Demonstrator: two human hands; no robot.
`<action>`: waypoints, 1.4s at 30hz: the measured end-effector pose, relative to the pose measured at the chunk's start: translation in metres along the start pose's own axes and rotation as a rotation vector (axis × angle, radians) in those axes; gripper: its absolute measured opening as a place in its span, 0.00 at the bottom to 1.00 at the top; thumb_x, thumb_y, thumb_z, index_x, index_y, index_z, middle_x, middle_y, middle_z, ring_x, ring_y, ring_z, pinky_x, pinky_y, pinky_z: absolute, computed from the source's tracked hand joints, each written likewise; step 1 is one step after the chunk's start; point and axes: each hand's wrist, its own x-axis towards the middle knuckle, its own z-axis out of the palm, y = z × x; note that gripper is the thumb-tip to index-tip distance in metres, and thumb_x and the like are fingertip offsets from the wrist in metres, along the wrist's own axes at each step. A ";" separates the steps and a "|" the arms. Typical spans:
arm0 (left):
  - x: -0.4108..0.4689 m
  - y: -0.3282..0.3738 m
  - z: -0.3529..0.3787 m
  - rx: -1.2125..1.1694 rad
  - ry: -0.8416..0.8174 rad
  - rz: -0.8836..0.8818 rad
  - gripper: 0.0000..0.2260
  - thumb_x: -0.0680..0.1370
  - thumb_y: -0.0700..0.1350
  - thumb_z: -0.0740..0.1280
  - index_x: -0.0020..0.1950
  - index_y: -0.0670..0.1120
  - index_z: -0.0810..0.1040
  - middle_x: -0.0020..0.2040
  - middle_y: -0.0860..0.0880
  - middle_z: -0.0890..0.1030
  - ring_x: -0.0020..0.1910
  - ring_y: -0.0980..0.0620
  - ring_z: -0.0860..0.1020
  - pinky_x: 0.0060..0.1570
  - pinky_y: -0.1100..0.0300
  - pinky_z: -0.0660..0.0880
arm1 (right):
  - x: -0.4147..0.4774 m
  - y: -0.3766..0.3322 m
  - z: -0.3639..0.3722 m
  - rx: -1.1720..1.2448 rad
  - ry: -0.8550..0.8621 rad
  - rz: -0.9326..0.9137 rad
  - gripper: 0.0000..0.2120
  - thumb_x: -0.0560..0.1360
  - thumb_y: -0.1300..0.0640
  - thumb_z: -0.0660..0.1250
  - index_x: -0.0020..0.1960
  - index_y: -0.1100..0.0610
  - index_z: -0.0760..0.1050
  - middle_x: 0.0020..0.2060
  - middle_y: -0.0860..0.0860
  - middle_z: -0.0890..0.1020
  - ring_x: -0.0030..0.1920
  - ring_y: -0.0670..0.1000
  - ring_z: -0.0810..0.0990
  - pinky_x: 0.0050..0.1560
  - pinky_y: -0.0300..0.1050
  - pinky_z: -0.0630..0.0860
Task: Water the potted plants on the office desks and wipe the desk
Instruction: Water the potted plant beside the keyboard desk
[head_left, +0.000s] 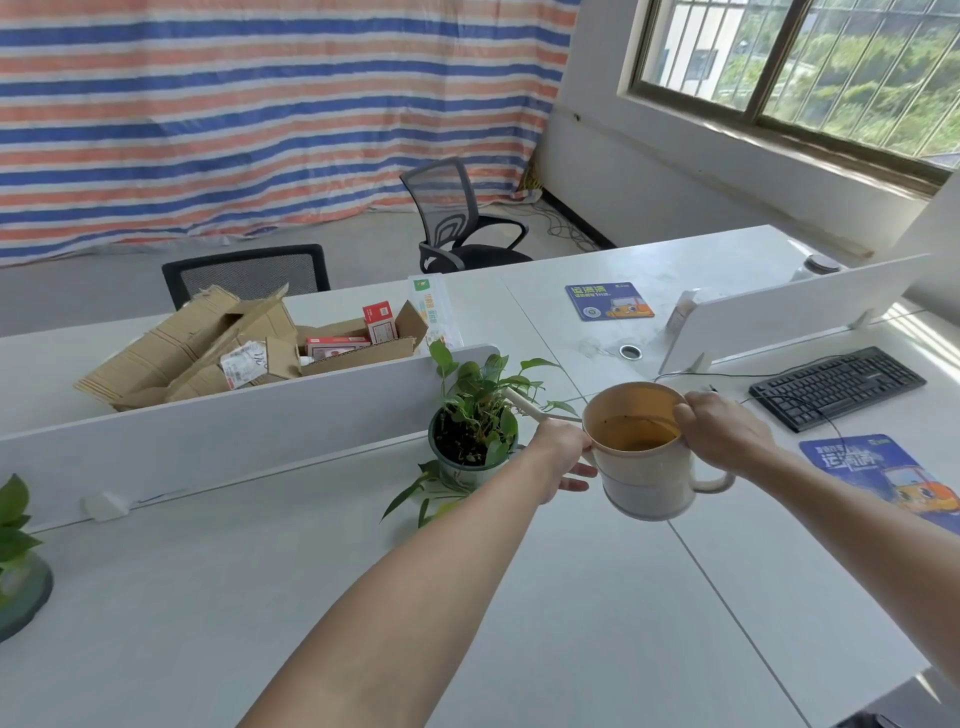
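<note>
Water, brownish, stands low inside a beige plastic watering can (644, 467) held in the air above the white bench (571, 613), tilted a little toward its thin cream spout (524, 408). The spout reaches in among the leaves of a green trailing potted plant (470, 410) in a round dark green pot (457, 475), which stands on the bench just left of the can, against a white divider panel (234, 436). The right hand (727, 434) grips the can's far rim, fingers curled over it. The left hand (563, 452) touches the can's left wall below the spout's root, its visible fingers nearly straight. A second leafy plant (15, 530) sits at the bench's left edge. To the right lie a black keyboard (836, 387) and a blue printed mouse mat (878, 473). Beyond the divider are torn brown cardboard boxes (218, 348).
</note>
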 end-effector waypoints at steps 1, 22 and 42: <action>-0.001 0.001 -0.002 0.002 -0.001 0.006 0.12 0.80 0.39 0.56 0.56 0.41 0.77 0.51 0.45 0.80 0.45 0.46 0.80 0.48 0.51 0.79 | 0.000 -0.001 0.000 0.003 0.002 -0.003 0.14 0.74 0.50 0.53 0.39 0.56 0.72 0.40 0.55 0.79 0.43 0.59 0.77 0.35 0.47 0.65; -0.025 -0.041 -0.022 0.034 -0.035 -0.040 0.09 0.80 0.39 0.57 0.49 0.43 0.77 0.50 0.46 0.79 0.45 0.47 0.80 0.45 0.52 0.79 | -0.055 -0.012 0.026 0.057 -0.075 0.079 0.11 0.77 0.54 0.56 0.40 0.56 0.73 0.38 0.52 0.80 0.42 0.56 0.78 0.36 0.46 0.67; -0.040 -0.091 0.015 0.154 -0.162 -0.030 0.13 0.81 0.38 0.55 0.60 0.48 0.74 0.61 0.47 0.77 0.50 0.47 0.77 0.46 0.53 0.77 | -0.142 0.032 0.075 0.481 -0.139 0.264 0.10 0.75 0.62 0.57 0.42 0.64 0.74 0.26 0.55 0.83 0.30 0.57 0.83 0.43 0.52 0.79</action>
